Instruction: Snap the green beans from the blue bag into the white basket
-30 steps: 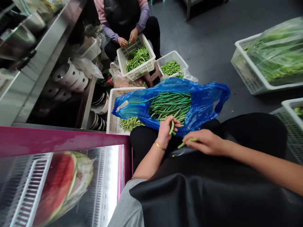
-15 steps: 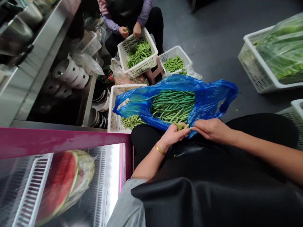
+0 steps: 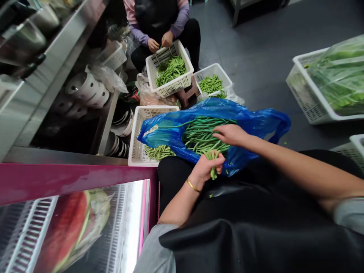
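My left hand [image 3: 205,167] is closed around a bunch of short green bean pieces [image 3: 212,156], whose ends stick out above and below the fist. To its upper right, my right hand [image 3: 231,134] reaches over the long green beans [image 3: 200,132] with its fingers pointing left and slightly apart; I see no bean between them. A blue plastic bag [image 3: 250,123] lies spread open around the long beans, over my lap. Left of the bag, a white basket [image 3: 135,132] contains cut bean pieces [image 3: 159,152], partly covered by the bag.
Opposite me, a person [image 3: 159,22] handles beans over a white basket [image 3: 173,89]. Another basket [image 3: 217,67] of beans stands beside it. At right is a crate [image 3: 308,102] of bagged greens. A glass-fronted case [image 3: 116,212] with cut watermelon [image 3: 66,227] stands close on my left.
My right hand has left my left hand and moved up over the long beans. The left hand has turned, with its bunch now upright. The view has shifted slightly.
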A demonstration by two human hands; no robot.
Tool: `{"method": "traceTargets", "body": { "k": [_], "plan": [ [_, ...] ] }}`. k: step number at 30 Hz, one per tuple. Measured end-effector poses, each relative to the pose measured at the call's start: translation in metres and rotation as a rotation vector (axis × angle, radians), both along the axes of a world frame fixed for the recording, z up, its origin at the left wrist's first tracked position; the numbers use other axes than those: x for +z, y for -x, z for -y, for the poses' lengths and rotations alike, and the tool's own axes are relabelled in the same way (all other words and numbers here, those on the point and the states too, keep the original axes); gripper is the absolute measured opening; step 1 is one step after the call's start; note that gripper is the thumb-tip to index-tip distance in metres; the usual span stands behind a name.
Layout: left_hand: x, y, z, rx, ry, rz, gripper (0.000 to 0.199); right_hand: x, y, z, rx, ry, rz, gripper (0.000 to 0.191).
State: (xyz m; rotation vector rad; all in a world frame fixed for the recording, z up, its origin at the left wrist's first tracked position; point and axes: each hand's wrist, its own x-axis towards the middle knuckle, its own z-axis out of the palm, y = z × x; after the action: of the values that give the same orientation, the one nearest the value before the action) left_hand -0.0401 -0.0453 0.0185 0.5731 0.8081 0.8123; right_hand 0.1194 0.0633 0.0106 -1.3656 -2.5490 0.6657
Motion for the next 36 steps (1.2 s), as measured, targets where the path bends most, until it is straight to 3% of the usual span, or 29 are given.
{"method": "traceTargets", "body": {
  "k": [3, 6, 9, 13, 15, 19, 23, 28, 30, 33, 36],
  "plan": [
    [-0.002, -0.001, 0.004, 0.012, 0.033, -0.035, 0.039, -0.005, 0.068, -0.035, 0.002, -0.110, -0.006, 0.033],
    [-0.007, 0.002, 0.005, 0.018, 0.063, -0.002, 0.038, -0.001, 0.097, -0.049, 0.055, -0.177, -0.038, 0.021],
    [-0.013, 0.003, 0.001, 0.071, 0.145, 0.084, 0.036, 0.013, 0.077, -0.035, 0.064, -0.236, -0.113, 0.022],
    [-0.019, -0.005, -0.008, 0.246, 0.204, 0.156, 0.039, 0.028, 0.019, 0.032, 0.085, -0.302, -0.228, 0.030],
    [-0.020, -0.012, -0.010, 0.301, 0.151, 0.158, 0.038, 0.023, -0.007, 0.071, 0.077, -0.249, -0.364, 0.026],
    [-0.013, -0.027, -0.007, 0.280, 0.073, 0.109, 0.031, 0.003, -0.036, 0.118, -0.156, -0.020, -0.577, 0.022],
    [-0.002, -0.036, -0.002, 0.321, 0.038, 0.077, 0.029, -0.001, -0.052, 0.119, -0.246, 0.009, -0.527, 0.023],
    [0.004, -0.034, 0.003, 0.404, -0.007, -0.033, 0.030, 0.009, -0.066, 0.119, -0.079, -0.107, -0.239, 0.028],
    [0.003, -0.032, 0.005, 0.427, -0.016, -0.083, 0.032, 0.010, -0.066, 0.123, -0.071, -0.112, -0.171, 0.028],
    [0.003, -0.030, 0.008, 0.428, -0.033, -0.085, 0.032, 0.009, -0.060, 0.127, -0.071, -0.136, -0.157, 0.030],
    [0.008, -0.031, 0.012, 0.346, 0.011, 0.014, 0.029, 0.011, -0.053, 0.133, 0.079, -0.171, -0.217, 0.037]
  ]
}}
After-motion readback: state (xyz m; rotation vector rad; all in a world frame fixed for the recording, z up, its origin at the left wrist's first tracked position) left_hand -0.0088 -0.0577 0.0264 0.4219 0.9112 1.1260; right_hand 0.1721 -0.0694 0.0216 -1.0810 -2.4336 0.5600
